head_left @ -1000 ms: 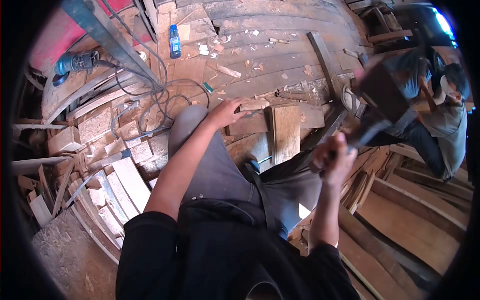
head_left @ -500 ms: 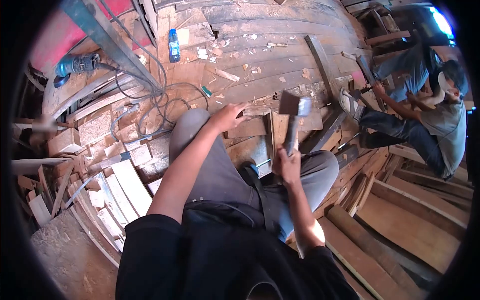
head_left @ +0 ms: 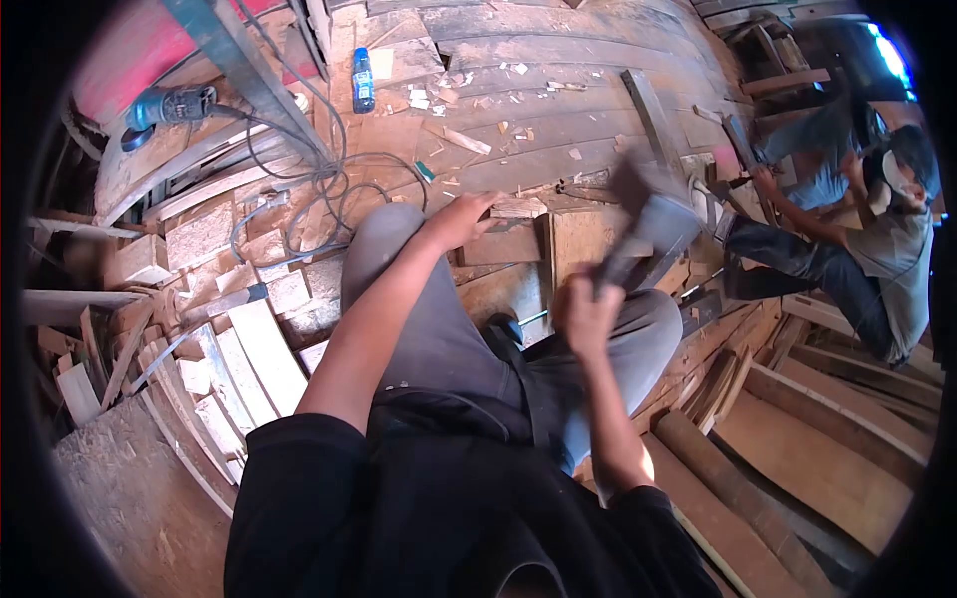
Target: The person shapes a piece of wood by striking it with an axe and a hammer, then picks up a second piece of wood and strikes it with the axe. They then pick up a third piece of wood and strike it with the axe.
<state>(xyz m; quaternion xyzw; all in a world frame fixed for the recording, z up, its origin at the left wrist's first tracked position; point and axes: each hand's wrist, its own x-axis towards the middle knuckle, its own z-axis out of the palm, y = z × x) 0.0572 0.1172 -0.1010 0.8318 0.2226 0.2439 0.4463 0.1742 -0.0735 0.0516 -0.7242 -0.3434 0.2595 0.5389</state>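
Observation:
My right hand (head_left: 588,317) is wrapped round the handle of a hatchet (head_left: 663,221), raised above my right knee. Motion blurs the hatchet's head. Beside my left knee, my left hand (head_left: 466,221) grips the near end of a rough piece of wood (head_left: 518,207), with its thumb and fingers at the edge. Below that piece lies a flat wooden block (head_left: 501,245), and to its right stands a wider board (head_left: 580,239). Part of the left fingers is hidden behind the hand.
A blue-labelled bottle (head_left: 363,80) stands on the plank floor among wood chips. A blue power tool (head_left: 171,106) and coiled cable (head_left: 334,179) lie left. White wood strips (head_left: 261,359) lie beside my left leg. Another person (head_left: 882,249) sits at right, near a dark beam (head_left: 650,120).
The hatchet has swung to the right and tilted over, its head now blurred. My left hand stays at the wood, and the whole view has shifted slightly.

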